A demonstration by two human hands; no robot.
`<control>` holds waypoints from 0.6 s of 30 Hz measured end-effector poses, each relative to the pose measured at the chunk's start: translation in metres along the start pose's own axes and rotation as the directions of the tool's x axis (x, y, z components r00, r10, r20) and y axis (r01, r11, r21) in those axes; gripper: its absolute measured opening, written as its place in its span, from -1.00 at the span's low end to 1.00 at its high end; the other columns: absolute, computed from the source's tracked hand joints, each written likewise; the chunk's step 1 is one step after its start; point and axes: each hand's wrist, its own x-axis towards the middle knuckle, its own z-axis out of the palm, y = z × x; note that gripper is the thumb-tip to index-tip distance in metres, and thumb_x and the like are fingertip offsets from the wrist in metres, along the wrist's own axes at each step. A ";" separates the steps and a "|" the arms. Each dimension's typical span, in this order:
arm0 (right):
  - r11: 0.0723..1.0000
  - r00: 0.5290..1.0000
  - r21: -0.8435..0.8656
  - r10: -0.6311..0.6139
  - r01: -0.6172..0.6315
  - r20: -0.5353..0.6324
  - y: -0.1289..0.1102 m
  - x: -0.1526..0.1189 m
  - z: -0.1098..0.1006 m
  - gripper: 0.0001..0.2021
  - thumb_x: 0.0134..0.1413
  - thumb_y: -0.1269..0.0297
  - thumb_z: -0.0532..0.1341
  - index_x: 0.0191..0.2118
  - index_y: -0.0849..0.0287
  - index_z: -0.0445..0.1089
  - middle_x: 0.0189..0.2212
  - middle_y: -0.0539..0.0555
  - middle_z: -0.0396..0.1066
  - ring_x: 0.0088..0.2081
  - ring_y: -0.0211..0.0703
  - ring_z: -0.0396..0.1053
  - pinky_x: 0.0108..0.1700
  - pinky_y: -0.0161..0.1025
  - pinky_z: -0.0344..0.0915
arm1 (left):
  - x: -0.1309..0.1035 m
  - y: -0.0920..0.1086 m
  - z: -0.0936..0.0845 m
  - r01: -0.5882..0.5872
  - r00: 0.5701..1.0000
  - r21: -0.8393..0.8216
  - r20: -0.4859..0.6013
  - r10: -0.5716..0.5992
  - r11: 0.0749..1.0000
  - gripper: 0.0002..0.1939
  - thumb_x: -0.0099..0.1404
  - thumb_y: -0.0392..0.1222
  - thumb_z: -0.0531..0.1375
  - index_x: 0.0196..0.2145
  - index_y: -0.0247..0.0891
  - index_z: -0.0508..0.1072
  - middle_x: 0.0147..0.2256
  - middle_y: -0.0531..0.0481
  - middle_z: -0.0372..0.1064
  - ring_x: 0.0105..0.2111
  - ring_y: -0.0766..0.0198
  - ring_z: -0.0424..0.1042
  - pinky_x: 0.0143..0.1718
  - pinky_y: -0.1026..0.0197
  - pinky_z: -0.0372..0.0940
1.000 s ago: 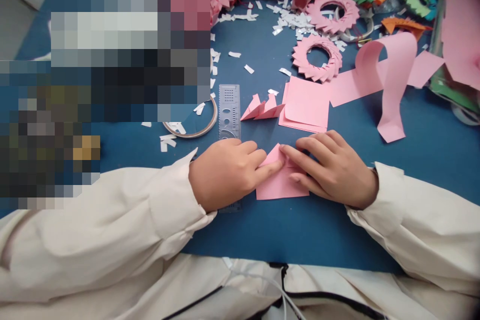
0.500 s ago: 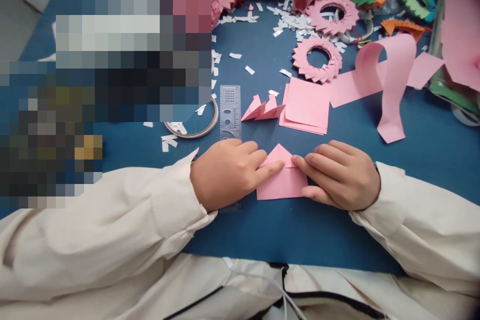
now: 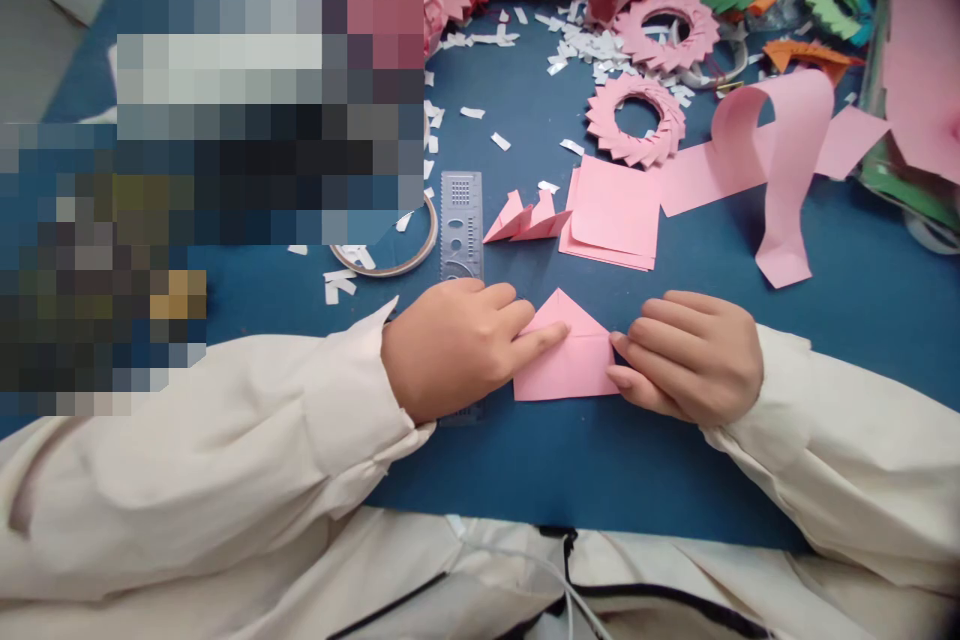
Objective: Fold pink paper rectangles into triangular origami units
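Note:
A pink paper (image 3: 564, 365) with its top folded to a point lies flat on the blue table. My left hand (image 3: 459, 348) presses on it with an outstretched index finger, its other fingers curled, over part of a clear ruler (image 3: 460, 220). At the paper's right edge is my right hand (image 3: 694, 355), index fingertip at the corner and thumb just below, slightly apart, with nothing gripped between them. Beyond the paper sit a stack of pink squares (image 3: 615, 210) and small folded pink pieces (image 3: 527, 218).
Two pink paper rings (image 3: 600, 120) (image 3: 631, 25) stand beyond the stack. A curled pink strip (image 3: 806, 150) is at the right, a tape roll (image 3: 431, 245) left of the ruler. White scraps (image 3: 592, 45) and orange and green folded pieces lie farther back. The left side is pixelated.
My right hand has slid rightward along the paper's fold to its right corner. My left hand stays pressed in the same place.

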 end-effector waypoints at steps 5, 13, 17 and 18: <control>0.993 0.990 0.039 0.113 -0.110 -0.082 0.000 0.001 0.002 -0.71 0.18 0.27 -0.04 -0.42 0.29 0.32 -0.52 0.16 0.36 -0.42 -0.14 0.29 -0.44 -0.21 0.19 | -0.001 -0.001 0.001 0.001 1.000 0.003 -0.012 -0.001 1.000 -0.67 0.31 -0.39 -0.06 -0.05 -0.21 0.35 -0.50 0.05 0.30 -0.51 0.26 0.25 -0.54 0.20 0.15; 0.995 0.991 0.037 0.093 -0.097 0.098 0.002 0.007 0.008 -0.81 0.14 0.25 0.07 -0.22 0.28 0.29 -0.11 0.14 0.39 -0.06 -0.03 0.30 -0.11 -0.06 0.21 | 0.001 0.000 0.001 0.006 0.999 0.016 -0.036 -0.005 1.000 -0.69 0.31 -0.41 -0.07 -0.09 -0.28 0.36 -0.48 0.04 0.33 -0.50 0.26 0.27 -0.54 0.19 0.17; 0.992 0.985 0.044 0.108 -0.114 0.134 0.001 0.006 0.009 -0.78 0.14 0.22 0.07 -0.20 0.28 0.29 -0.05 0.13 0.36 -0.01 -0.02 0.27 -0.08 -0.04 0.18 | 0.001 0.000 0.000 0.003 1.000 0.014 -0.030 -0.003 1.000 -0.70 0.30 -0.40 -0.06 -0.11 -0.27 0.37 -0.48 0.03 0.33 -0.50 0.26 0.27 -0.54 0.19 0.17; 0.992 0.984 0.045 0.109 -0.116 0.139 0.001 0.005 0.009 -0.78 0.15 0.22 0.07 -0.21 0.27 0.29 -0.05 0.12 0.35 -0.02 -0.03 0.27 -0.08 -0.04 0.18 | 0.001 -0.001 0.000 0.004 1.000 0.015 -0.030 -0.004 1.000 -0.70 0.30 -0.40 -0.06 -0.11 -0.27 0.37 -0.48 0.03 0.33 -0.50 0.26 0.27 -0.54 0.20 0.16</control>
